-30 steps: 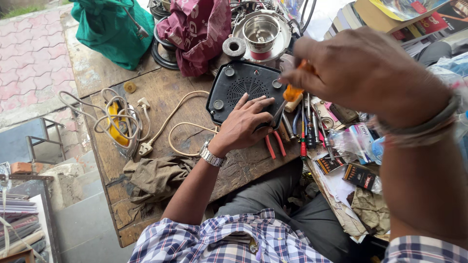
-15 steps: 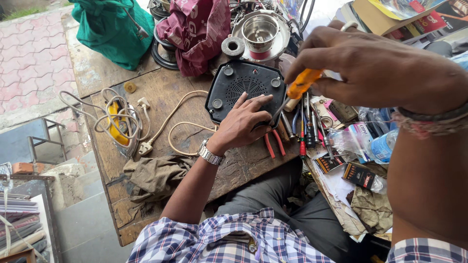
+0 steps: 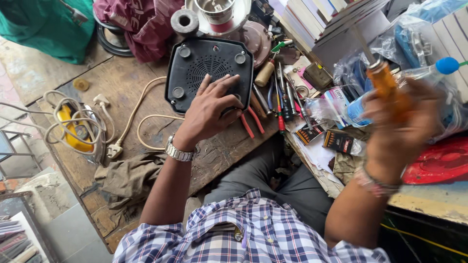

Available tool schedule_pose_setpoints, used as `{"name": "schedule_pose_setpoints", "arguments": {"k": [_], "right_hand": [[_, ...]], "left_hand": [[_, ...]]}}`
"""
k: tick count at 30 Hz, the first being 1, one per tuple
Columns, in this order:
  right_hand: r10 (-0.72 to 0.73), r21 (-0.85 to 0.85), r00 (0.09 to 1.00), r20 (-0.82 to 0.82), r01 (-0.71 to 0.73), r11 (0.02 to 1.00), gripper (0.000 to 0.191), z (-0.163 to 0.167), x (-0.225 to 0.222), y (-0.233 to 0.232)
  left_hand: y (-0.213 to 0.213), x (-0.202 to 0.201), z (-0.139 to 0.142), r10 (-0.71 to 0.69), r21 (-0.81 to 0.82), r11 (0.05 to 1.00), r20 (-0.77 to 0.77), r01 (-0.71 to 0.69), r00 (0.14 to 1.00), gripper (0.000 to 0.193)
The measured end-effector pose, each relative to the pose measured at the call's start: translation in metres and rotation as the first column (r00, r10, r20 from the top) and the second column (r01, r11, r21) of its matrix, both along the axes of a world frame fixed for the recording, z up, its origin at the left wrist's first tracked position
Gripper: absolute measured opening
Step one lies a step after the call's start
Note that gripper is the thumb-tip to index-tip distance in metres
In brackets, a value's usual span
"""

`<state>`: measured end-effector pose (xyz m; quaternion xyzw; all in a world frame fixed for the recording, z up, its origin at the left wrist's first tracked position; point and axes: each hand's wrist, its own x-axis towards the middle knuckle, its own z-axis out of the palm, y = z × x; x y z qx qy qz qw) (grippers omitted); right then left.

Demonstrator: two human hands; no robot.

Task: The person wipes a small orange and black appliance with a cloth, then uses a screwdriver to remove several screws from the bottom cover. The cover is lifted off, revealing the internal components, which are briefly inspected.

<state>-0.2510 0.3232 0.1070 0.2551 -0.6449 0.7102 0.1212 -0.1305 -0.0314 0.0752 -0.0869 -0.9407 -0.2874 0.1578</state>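
Observation:
My left hand (image 3: 210,109) rests flat on the underside of a black appliance base (image 3: 195,61) with round rubber feet and a vent grille, lying on a worn wooden bench (image 3: 126,78). A metal watch sits on that wrist. My right hand (image 3: 397,129) is raised at the right, blurred, its fingers closed around an orange-handled screwdriver (image 3: 385,85) that points up and away from me. A row of pliers and screwdrivers (image 3: 278,104) lies just right of the black base.
A cream power cord with plug (image 3: 119,141) loops left of the base, beside a yellow item wrapped in cord (image 3: 73,129). Green bag (image 3: 46,24), maroon cloth (image 3: 141,22), a steel jar (image 3: 217,12), stacked books (image 3: 331,19), a plastic bottle (image 3: 419,73) and a red disc (image 3: 438,160) crowd the surroundings.
My right hand with the orange screwdriver has swung from above the black base over to the right and nearer the camera. The view has shifted. My left hand stays on the base.

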Motion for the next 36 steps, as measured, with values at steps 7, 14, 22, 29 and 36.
{"name": "schedule_pose_setpoints", "arguments": {"k": [7, 14, 22, 29, 36], "right_hand": [[0.028, 0.432, 0.971, 0.236, -0.13, 0.893, 0.022, -0.197, 0.046, -0.055], [-0.141, 0.741, 0.878, 0.458, -0.29, 0.606, 0.039, -0.253, 0.073, -0.081], [-0.052, 0.658, 0.927, 0.37, -0.222, 0.72, 0.071, -0.236, 0.067, -0.108], [0.034, 0.669, 0.99, 0.14, -0.12, 0.734, 0.063, -0.227, 0.085, -0.111], [0.102, 0.606, 0.994, 0.046, -0.109, 0.788, 0.052, -0.21, 0.099, -0.114]], "left_hand": [[0.003, 0.003, 0.0, 0.002, -0.002, 1.0, 0.01, -0.002, 1.0, 0.015], [0.002, 0.004, 0.002, 0.007, 0.012, 1.0, 0.02, -0.007, 1.0, 0.018], [0.003, 0.006, -0.003, 0.028, 0.015, 1.0, -0.069, -0.027, 0.997, 0.02], [0.01, 0.016, -0.013, 0.047, 0.007, 0.999, -0.213, -0.047, 0.976, 0.025], [0.012, 0.046, -0.023, 0.193, -0.15, 0.954, -0.357, -0.26, 0.914, 0.018]]}}
